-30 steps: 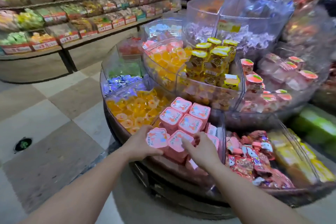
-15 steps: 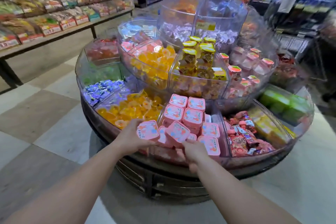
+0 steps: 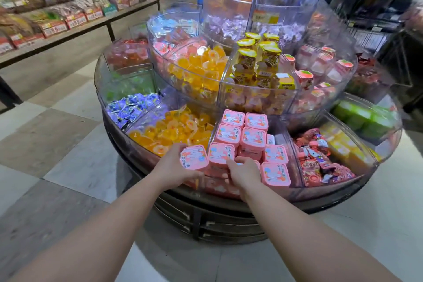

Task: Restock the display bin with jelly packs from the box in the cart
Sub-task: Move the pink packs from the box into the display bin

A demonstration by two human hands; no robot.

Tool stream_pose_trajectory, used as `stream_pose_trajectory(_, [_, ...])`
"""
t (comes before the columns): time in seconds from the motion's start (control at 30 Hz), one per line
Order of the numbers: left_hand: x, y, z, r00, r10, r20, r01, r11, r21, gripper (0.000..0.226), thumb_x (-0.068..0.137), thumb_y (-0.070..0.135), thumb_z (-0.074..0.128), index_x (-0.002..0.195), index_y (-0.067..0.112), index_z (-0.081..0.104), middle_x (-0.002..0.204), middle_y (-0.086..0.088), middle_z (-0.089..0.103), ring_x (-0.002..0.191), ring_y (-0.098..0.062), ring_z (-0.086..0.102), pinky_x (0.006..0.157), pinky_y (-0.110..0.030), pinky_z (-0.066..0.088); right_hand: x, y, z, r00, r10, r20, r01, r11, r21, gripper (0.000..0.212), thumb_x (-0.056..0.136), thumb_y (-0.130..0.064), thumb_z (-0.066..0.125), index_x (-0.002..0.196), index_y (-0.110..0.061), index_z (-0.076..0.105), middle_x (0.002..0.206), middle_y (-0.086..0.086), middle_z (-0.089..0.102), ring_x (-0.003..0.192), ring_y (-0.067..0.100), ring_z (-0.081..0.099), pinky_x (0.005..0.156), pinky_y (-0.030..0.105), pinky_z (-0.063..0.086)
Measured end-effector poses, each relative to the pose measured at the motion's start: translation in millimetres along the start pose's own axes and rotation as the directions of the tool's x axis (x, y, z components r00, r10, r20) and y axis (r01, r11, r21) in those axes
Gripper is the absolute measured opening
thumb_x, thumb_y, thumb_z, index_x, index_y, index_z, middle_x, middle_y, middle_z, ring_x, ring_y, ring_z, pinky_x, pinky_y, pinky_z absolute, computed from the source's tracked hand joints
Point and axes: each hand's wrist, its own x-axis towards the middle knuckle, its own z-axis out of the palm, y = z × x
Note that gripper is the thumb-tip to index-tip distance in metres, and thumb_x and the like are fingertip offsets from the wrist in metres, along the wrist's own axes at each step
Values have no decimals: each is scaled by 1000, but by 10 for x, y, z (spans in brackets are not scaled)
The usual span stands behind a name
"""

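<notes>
Gripping a pink square jelly pack [image 3: 194, 157], left hand [image 3: 170, 166]; right hand [image 3: 243, 171] clasps another.

- Square pink plastic jelly packs with cartoon-printed lids [image 3: 240, 135], stacked lid-up in rows, filling the compartment.
- One identical pink pack [image 3: 194, 158], tilted at the front left corner.
- Clear acrylic wedge-shaped display bin [image 3: 295, 167], bottom tier, nearly full.

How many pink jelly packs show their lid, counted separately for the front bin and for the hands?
Pink packs in the front bin: 7
Pink pack in the left hand: 1
Total: 8, not counting any hidden under the right hand
</notes>
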Motion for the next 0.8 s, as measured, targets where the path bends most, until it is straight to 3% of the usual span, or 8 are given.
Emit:
stream_pose_trajectory(0.1, [17,52,-58,1000,18,0,-18,1000,4,97,62,29,89,140,15,34,116,7,50,99,-10,51,79,-20,37,-54,-1,8,1000,10,7,-10,1000,-5,31,89,-31,61,115,-20,47,104,10,67,77,24,70,66,35,56])
stream_pose_trajectory(0.23, [46,182,-88,996,85,18,-85,996,16,96,62,30,89,139,16,34,121,5,51,102,-10,51,82,-20,39,-115,-152,-146,978,-189,-88,151,933,-326,35,87,-42,60,113,-20,54,104,-4,57,99,22,59,86,37,49])
stream_pose_trajectory(0.37, [53,479,10,947,226,230,-238,971,26,94,60,28,90,137,21,36,123,13,49,112,-4,50,84,-7,38,-236,-427,-363,967,-203,155,221,969,-111,30,91,-44,57,105,-18,63,103,-1,66,80,19,60,63,30,52])
stream_pose_trajectory(0.43, [46,636,113,917,282,281,-300,954,24,96,61,29,90,140,22,34,129,13,46,116,-2,45,91,-11,36,-267,-493,-487,955,-172,243,200,975,-97,31,88,-42,62,101,-14,67,94,2,68,73,20,61,60,29,51])
stream_pose_trajectory(0.53, [59,787,263,899,322,296,-337,941,1,99,64,22,89,143,23,30,130,10,44,109,-2,48,86,-9,40,-275,-476,-700,966,-144,214,166,982,-88,30,87,-37,66,98,-9,68,89,9,70,69,22,64,63,33,54])
stream_pose_trajectory(0.63, [116,834,377,909,322,266,-304,947,-107,102,64,17,89,144,26,27,129,4,46,95,-3,60,72,-10,50,-277,-407,-857,987,-95,129,82,992,100,25,91,-24,64,101,-1,63,81,12,69,59,22,64,52,29,54])
stream_pose_trajectory(0.73, [166,857,469,939,256,229,-220,960,-170,95,65,22,88,141,27,32,126,2,52,93,-12,66,77,-22,53,-303,-353,-921,999,-17,41,6,964,264,16,93,-15,59,102,-1,58,77,17,65,55,22,62,45,26,54])
stream_pose_trajectory(0.8, [162,874,542,935,257,244,-228,963,-142,94,65,23,88,141,24,34,127,2,52,103,-11,60,80,-19,48,-323,-306,-926,998,18,64,-35,957,289,21,93,-11,57,109,1,52,81,21,64,55,22,64,42,25,53])
